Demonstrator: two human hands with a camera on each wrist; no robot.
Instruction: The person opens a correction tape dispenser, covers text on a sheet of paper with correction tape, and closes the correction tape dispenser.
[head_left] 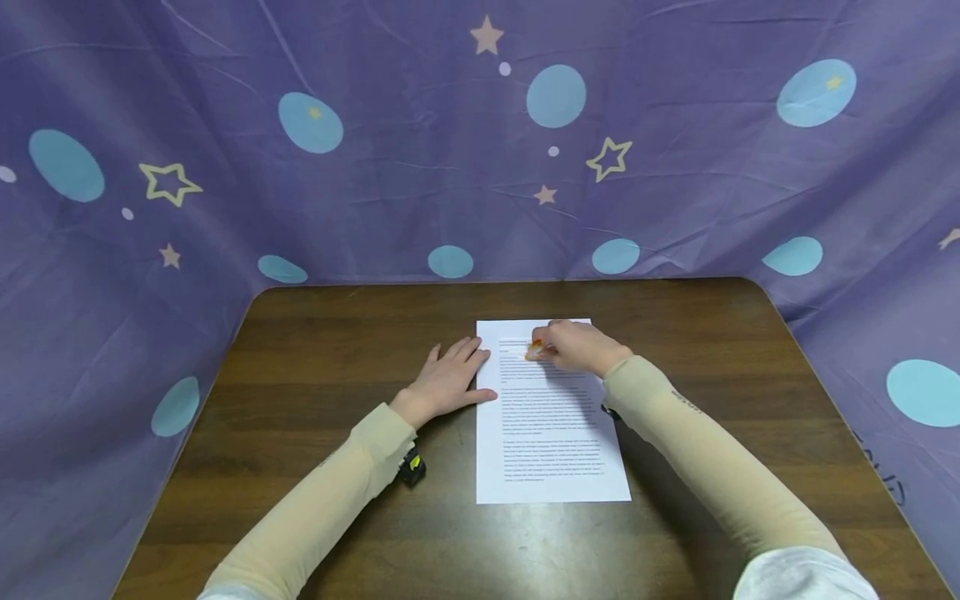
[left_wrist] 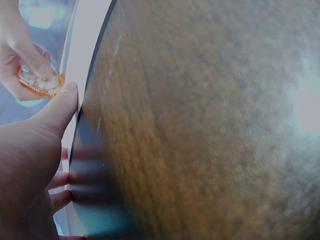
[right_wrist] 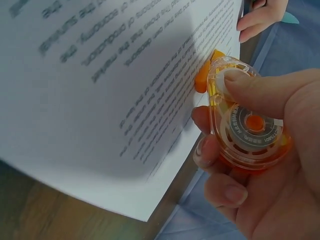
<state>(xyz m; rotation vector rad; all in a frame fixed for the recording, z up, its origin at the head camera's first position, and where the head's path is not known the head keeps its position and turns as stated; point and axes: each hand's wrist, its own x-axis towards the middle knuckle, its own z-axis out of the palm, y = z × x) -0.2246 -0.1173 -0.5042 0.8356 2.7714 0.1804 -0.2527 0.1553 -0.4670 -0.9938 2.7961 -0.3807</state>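
Right hand (right_wrist: 285, 182) grips correction tape (right_wrist: 252, 136) over paper (right_wrist: 90, 130).

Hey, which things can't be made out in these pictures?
Head view: the paper has print too small to read.
Head view: the tape roller is partly hidden by the right hand.
Left wrist view: the table has blurred grain.
Right wrist view: the left hand is cut off by the top edge.
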